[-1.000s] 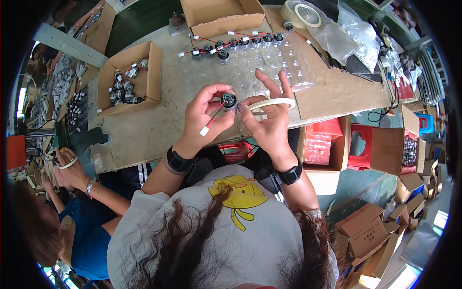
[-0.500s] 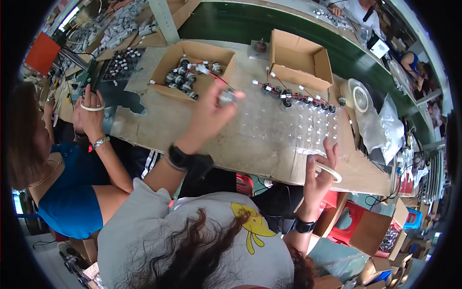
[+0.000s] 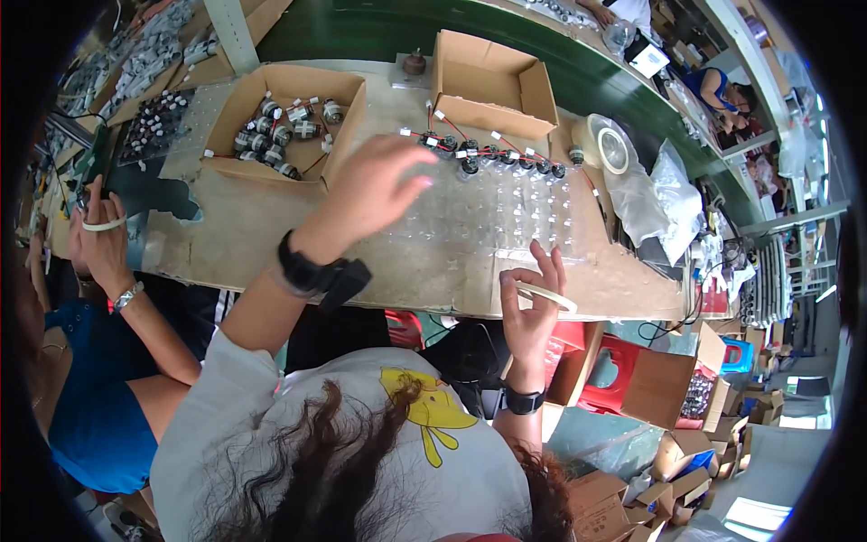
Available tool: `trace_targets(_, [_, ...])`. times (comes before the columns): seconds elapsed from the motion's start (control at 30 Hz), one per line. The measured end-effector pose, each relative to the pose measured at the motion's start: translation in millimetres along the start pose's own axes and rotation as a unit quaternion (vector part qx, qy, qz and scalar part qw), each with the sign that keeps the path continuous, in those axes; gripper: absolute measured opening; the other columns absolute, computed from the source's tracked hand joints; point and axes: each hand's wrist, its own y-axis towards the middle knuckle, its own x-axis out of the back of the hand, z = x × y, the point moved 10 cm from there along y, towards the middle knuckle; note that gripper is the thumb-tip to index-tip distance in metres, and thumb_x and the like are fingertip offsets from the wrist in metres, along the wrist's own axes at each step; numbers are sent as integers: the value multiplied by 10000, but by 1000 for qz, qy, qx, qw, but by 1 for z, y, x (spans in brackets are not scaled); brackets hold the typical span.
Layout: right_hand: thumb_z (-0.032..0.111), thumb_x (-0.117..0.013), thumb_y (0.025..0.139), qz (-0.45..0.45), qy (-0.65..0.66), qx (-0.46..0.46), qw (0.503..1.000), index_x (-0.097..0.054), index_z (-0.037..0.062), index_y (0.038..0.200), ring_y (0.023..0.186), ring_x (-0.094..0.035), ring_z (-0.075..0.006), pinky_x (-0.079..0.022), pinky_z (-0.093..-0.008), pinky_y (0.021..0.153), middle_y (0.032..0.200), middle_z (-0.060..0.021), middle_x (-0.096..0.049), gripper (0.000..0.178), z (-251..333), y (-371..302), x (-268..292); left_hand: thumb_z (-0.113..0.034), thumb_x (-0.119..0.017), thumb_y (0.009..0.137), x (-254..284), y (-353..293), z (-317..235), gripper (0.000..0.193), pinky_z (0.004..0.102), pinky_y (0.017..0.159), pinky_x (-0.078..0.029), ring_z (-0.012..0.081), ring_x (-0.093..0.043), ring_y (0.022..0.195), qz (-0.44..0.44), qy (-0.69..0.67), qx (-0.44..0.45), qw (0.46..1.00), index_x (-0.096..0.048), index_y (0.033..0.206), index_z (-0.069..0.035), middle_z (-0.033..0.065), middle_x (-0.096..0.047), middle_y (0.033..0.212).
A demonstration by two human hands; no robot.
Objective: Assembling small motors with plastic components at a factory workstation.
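The right hand (image 3: pixel 535 312) is held low at the near edge of the desk (image 3: pixel 316 244), wrist below and fingers raised forward, partly open. A pale ring (image 3: pixel 553 299) lies across its fingers, seen nearly edge-on, sloping down to the right; whether it is gripped or only looped there cannot be told. Farther forward and to the left, the left hand (image 3: pixel 375 185), blurred, reaches over the desk from a forearm slanting up and right. Its fingers point right, the thumb stands apart, and nothing shows between them. A clear tray (image 3: pixel 465 221) extends right from beside this hand, its bare part ahead of the right hand. Beyond, small black round parts (image 3: pixel 524 164) stand along the tray's far side in a row stretching rightward from the left hand's fingertips, their red wires (image 3: pixel 513 142) mostly slanting up and left to white connectors. Left of the left hand, a cardboard box (image 3: pixel 346 126) holds similar parts.
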Motion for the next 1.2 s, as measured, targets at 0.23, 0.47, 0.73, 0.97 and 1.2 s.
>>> trace_targets(0.23, [58, -675, 770, -3, -21, 7, 1000, -685, 57, 842, 1336, -328, -362, -302, -490, 1069, 1310, -124, -523, 73, 3, -6, 11, -100, -712, 715, -94, 61, -11, 273, 413, 983, -433, 318, -424, 1258, 71, 170, -200, 962, -653, 981, -121, 99, -543, 1243])
trace_targets(0.47, [42, -667, 787, -16, -5, -6, 1000, -673, 31, 858, 1330, -349, -362, -299, -481, 1071, 1301, -153, -529, 72, -5, -16, 19, -87, -687, 701, -116, 77, 0, 194, 427, 995, -419, 331, -408, 1279, 159, 175, -225, 945, -676, 894, -101, 94, -567, 1199])
trace_targets(0.73, [22, -683, 800, -54, 92, -2, 994, -528, 15, 1160, 1296, -416, -313, -340, -438, 1052, 1350, -188, -475, 392, -8, 5, 15, -92, -647, 839, -53, 77, -26, 196, 384, 885, -477, 220, -538, 1115, 128, -62, -106, 984, -599, 1028, -66, 69, -602, 1099])
trace_targets(0.97, [14, -698, 803, -21, 177, 16, 984, -388, 7, 1279, 1232, -479, -254, -394, -390, 1021, 1370, -186, -443, 568, 25, 38, -10, -82, -550, 944, -82, 8, -32, 159, 245, 774, -497, 88, -601, 879, 246, -386, 140, 878, -555, 1067, 19, 46, -630, 953])
trace_targets(1.2, [-5, -671, 832, -21, 375, -117, 919, -405, 22, 1254, 1097, -571, -222, -439, -373, 965, 1294, -152, -521, 500, 5, 29, -26, -135, -532, 961, -88, -19, -34, 284, 271, 821, -500, 116, -604, 923, 294, -465, 238, 801, -529, 1199, 19, 70, -616, 1038])
